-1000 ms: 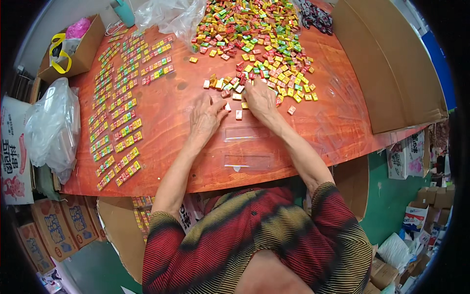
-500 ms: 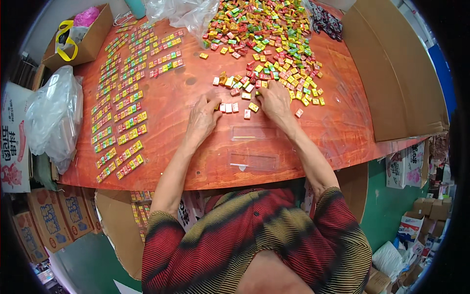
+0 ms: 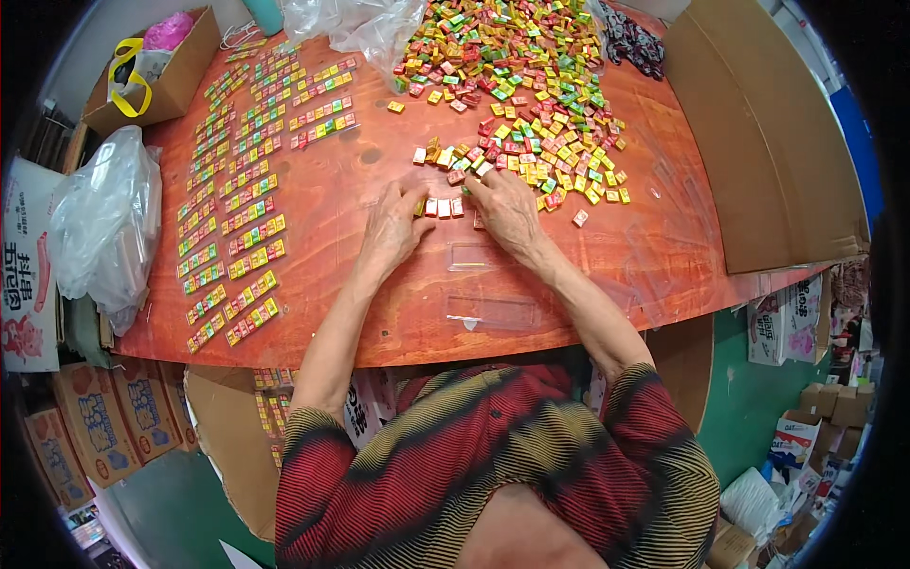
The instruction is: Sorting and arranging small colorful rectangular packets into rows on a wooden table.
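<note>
A short row of small candy-sized boxes (image 3: 444,207) with red and white faces lies on the red wooden table. At its left end my left hand (image 3: 391,229) pinches a small yellow box, mostly covered by the fingers. My right hand (image 3: 512,213) is at the row's right end, thumb and fingers closed round a small box with a bit of green showing. One more box is partly under that hand. Just nearer to me lie two clear plastic trays (image 3: 492,311), the farther one partly behind my right wrist. Loose boxes (image 3: 569,156) spread beyond my right hand.
A big heap of colourful small boxes (image 3: 502,47) covers the far side. Filled clear trays (image 3: 251,237) stand in columns at left. Clear plastic bags (image 3: 104,223), an open carton (image 3: 156,81) and a large cardboard box (image 3: 768,142) flank the table. More clear trays lie at right.
My right hand has moved left and a little nearer, over boxes that lay loose, to the right end of the row. My left hand has stayed almost in place.
</note>
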`<move>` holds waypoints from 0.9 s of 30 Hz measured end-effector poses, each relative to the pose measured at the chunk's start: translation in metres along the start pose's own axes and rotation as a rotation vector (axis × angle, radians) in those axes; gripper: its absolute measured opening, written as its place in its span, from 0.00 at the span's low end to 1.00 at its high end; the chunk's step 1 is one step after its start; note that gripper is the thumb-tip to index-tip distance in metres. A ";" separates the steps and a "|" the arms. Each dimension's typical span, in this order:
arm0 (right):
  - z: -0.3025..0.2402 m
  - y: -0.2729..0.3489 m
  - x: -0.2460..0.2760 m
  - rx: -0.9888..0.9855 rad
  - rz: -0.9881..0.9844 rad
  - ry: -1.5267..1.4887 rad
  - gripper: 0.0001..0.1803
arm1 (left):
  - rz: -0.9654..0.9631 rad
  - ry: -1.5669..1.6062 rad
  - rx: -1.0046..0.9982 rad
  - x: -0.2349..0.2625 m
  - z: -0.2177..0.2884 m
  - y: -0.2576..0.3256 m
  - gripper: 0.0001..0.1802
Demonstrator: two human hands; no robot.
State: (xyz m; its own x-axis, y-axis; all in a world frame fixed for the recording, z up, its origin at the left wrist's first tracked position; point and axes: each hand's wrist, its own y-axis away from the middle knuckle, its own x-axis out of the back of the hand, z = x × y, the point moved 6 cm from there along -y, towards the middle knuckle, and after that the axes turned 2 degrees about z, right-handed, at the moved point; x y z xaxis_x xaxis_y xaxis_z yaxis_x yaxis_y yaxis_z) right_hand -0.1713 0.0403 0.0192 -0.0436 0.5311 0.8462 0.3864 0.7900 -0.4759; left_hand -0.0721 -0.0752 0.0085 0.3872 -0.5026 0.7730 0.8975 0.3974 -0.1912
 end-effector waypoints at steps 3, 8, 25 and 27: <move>-0.007 -0.002 0.006 0.004 -0.018 -0.024 0.10 | 0.056 -0.032 -0.077 -0.005 0.005 0.001 0.23; -0.025 -0.007 0.007 0.083 0.177 -0.105 0.04 | 0.064 -0.026 -0.119 -0.009 0.005 0.000 0.23; -0.031 -0.008 -0.004 0.002 -0.002 -0.176 0.08 | 0.014 0.020 0.062 0.017 -0.010 0.015 0.22; -0.035 -0.008 -0.006 0.023 -0.033 -0.184 0.08 | 0.013 0.033 0.075 0.016 -0.010 0.017 0.23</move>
State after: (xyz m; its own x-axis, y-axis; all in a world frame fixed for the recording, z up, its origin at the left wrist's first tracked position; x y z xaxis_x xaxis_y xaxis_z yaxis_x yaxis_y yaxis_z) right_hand -0.1419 0.0197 0.0266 -0.2245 0.5503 0.8042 0.3612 0.8135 -0.4558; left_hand -0.0488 -0.0842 0.0116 0.4062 -0.5214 0.7505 0.8745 0.4599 -0.1538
